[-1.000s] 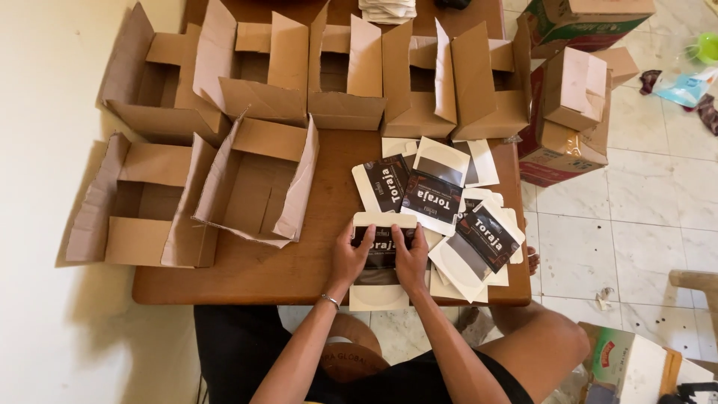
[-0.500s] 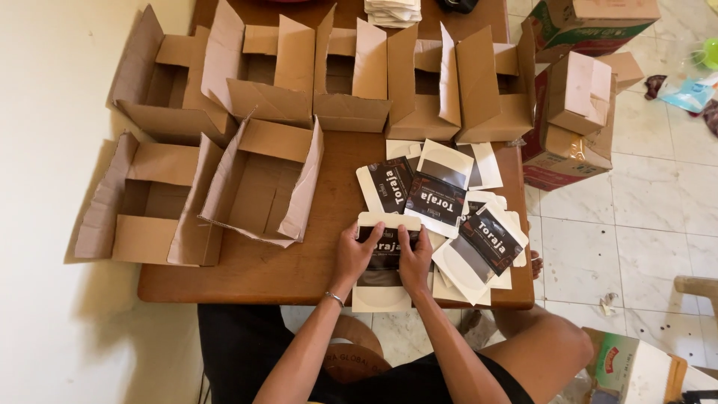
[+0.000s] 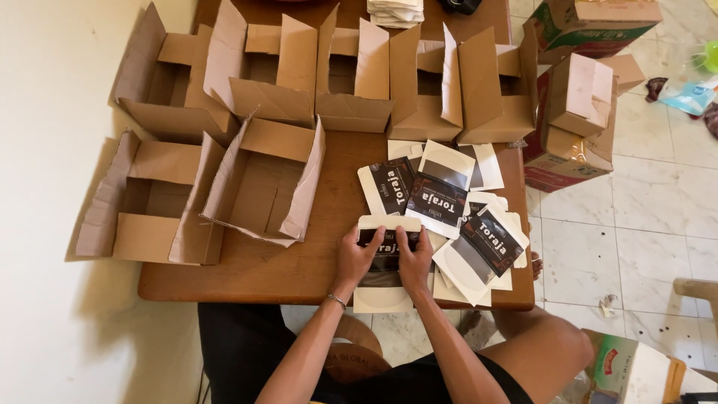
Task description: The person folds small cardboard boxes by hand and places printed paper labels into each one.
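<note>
Hands on a flat white-and-black pouch at the near edge of the table.

Left hand [image 3: 357,258] and right hand [image 3: 413,262] both press down on the pouch [image 3: 386,247], fingers curled over its top edge and thumbs underneath, gripping it from either side so it stays square against the table [image 3: 254,273]; its lower end hangs over the table's edge at six o'clock. At three o'clock from the hands, a loose fan of matching pouches [image 3: 456,217] lies overlapped, within easy reach. From nine round to twelve o'clock, open cardboard boxes [image 3: 262,183] stand flaps up, mouths ready. More cartons [image 3: 580,112] sit stacked on the tiled floor [image 3: 643,217] at two o'clock.
</note>
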